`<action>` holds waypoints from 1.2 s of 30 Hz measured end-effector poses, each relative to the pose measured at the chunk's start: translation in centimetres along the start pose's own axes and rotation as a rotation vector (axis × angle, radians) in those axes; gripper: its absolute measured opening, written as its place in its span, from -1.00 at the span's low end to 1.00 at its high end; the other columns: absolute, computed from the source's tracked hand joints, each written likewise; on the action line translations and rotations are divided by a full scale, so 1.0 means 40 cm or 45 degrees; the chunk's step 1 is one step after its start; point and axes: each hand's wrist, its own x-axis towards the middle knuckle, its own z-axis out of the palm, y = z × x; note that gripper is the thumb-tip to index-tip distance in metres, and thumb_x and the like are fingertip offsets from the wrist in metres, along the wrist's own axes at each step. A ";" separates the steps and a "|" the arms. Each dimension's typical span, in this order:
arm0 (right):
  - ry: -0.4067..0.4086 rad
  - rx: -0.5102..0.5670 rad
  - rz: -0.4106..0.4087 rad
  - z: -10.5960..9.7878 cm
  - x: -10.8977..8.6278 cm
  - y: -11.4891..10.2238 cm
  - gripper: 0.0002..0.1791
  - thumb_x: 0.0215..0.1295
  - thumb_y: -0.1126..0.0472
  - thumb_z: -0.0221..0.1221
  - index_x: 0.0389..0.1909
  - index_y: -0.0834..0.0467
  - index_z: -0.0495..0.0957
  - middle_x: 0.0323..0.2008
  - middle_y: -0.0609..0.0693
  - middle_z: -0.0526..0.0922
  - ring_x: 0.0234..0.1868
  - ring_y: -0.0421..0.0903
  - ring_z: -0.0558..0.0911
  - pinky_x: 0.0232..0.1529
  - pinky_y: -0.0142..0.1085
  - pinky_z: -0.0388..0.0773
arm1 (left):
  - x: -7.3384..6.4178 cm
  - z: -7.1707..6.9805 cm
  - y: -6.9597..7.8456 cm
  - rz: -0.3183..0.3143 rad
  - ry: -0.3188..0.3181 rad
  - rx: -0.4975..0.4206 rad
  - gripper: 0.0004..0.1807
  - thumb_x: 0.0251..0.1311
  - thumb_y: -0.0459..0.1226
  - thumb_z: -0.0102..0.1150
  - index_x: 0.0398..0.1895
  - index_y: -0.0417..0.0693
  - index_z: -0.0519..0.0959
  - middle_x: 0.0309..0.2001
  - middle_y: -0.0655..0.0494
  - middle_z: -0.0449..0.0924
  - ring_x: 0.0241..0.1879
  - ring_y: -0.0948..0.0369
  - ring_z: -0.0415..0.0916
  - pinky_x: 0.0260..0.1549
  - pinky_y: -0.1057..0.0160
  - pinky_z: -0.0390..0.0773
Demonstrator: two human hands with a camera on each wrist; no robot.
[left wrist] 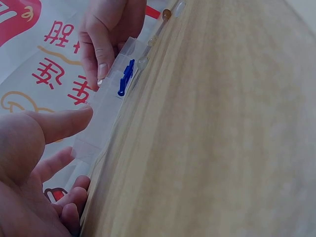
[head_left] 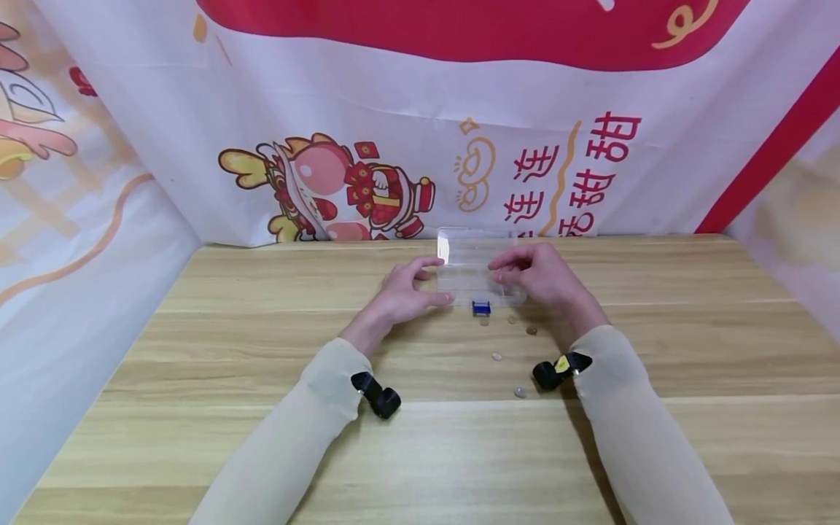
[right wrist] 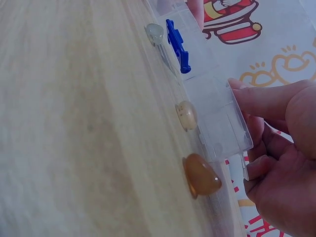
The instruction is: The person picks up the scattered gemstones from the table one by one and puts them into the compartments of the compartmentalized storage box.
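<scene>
A clear plastic compartment box [head_left: 469, 277] lies with its lid raised at the back of the table; a blue latch [head_left: 481, 308] is on its front side. At the box's left end, my left hand [head_left: 410, 292] holds it between thumb and forefinger. My right hand [head_left: 534, 273] is over the box's right part. In the left wrist view, its thumb and fingertips pinch a tiny pale stone [left wrist: 100, 82]. Close to the box's front lie a brown stone [right wrist: 201, 175], a cream stone [right wrist: 187, 115] and a greyish clear stone [right wrist: 155, 33].
Nearer me on the wooden table [head_left: 433, 459] are a whitish stone [head_left: 496, 356] and a grey stone [head_left: 520, 391]. A printed cloth [head_left: 394, 87] hangs right behind the box. Each sleeve carries a black wrist camera [head_left: 383, 399].
</scene>
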 end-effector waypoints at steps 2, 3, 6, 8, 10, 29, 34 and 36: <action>-0.002 -0.008 -0.002 -0.001 0.000 -0.002 -0.78 0.46 0.23 0.32 0.06 0.06 0.75 -0.01 0.10 0.65 -0.02 0.02 0.54 0.03 -0.19 0.49 | 0.000 -0.001 0.000 -0.003 0.000 -0.004 -0.26 0.27 -0.04 0.49 0.50 0.46 0.42 0.44 0.07 0.30 0.44 0.01 0.24 0.45 -0.18 0.34; -0.004 -0.007 -0.002 -0.001 -0.001 -0.003 -0.78 0.46 0.23 0.32 0.06 0.06 0.75 -0.01 0.10 0.65 -0.02 0.02 0.54 0.03 -0.19 0.49 | 0.000 -0.001 0.001 -0.004 -0.001 -0.003 -0.26 0.27 -0.04 0.49 0.50 0.46 0.42 0.44 0.07 0.30 0.44 0.01 0.24 0.45 -0.17 0.34; -0.006 0.009 0.013 -0.001 -0.002 -0.007 -0.78 0.44 0.24 0.33 0.06 0.06 0.75 0.00 0.09 0.64 0.00 0.03 0.53 0.04 -0.18 0.48 | -0.002 -0.003 0.003 -0.006 -0.003 -0.003 -0.26 0.26 -0.04 0.49 0.50 0.46 0.41 0.44 0.07 0.30 0.44 0.01 0.25 0.45 -0.17 0.34; -0.011 0.026 0.018 -0.002 -0.004 -0.008 -0.77 0.43 0.25 0.34 0.05 0.06 0.75 0.01 0.10 0.63 0.01 0.03 0.52 0.05 -0.17 0.47 | -0.002 -0.003 0.004 -0.005 -0.004 -0.007 -0.26 0.26 -0.04 0.49 0.50 0.46 0.41 0.44 0.07 0.30 0.43 0.01 0.25 0.45 -0.17 0.35; -0.016 0.035 0.018 -0.002 -0.005 -0.007 -0.77 0.43 0.26 0.34 0.05 0.06 0.75 0.01 0.10 0.63 0.01 0.04 0.51 0.06 -0.16 0.45 | -0.002 -0.004 0.005 -0.001 -0.004 -0.009 -0.26 0.26 -0.04 0.49 0.50 0.45 0.41 0.44 0.07 0.31 0.43 0.00 0.25 0.44 -0.17 0.35; -0.022 -0.060 -0.032 -0.005 -0.002 -0.008 -0.76 0.46 0.22 0.32 0.09 0.05 0.74 -0.02 0.09 0.62 -0.04 0.03 0.52 0.00 -0.18 0.49 | 0.002 -0.005 0.006 0.009 -0.002 -0.010 -0.25 0.24 -0.05 0.51 0.49 0.44 0.42 0.44 0.06 0.31 0.43 0.01 0.26 0.45 -0.16 0.34; -0.018 -0.077 -0.057 -0.003 -0.004 -0.005 -0.76 0.45 0.24 0.32 0.08 0.06 0.74 -0.04 0.09 0.65 -0.05 0.03 0.55 -0.01 -0.18 0.53 | 0.001 -0.003 0.004 -0.001 -0.006 -0.014 -0.26 0.24 -0.05 0.51 0.48 0.44 0.43 0.43 0.07 0.32 0.43 0.01 0.26 0.45 -0.16 0.35; -0.015 -0.071 -0.069 -0.003 -0.007 -0.004 -0.76 0.45 0.24 0.32 0.08 0.07 0.74 -0.05 0.09 0.65 -0.05 0.04 0.55 0.00 -0.17 0.54 | 0.002 -0.002 0.003 -0.003 -0.005 -0.011 -0.26 0.25 -0.04 0.51 0.48 0.44 0.43 0.43 0.07 0.32 0.43 0.01 0.26 0.45 -0.16 0.35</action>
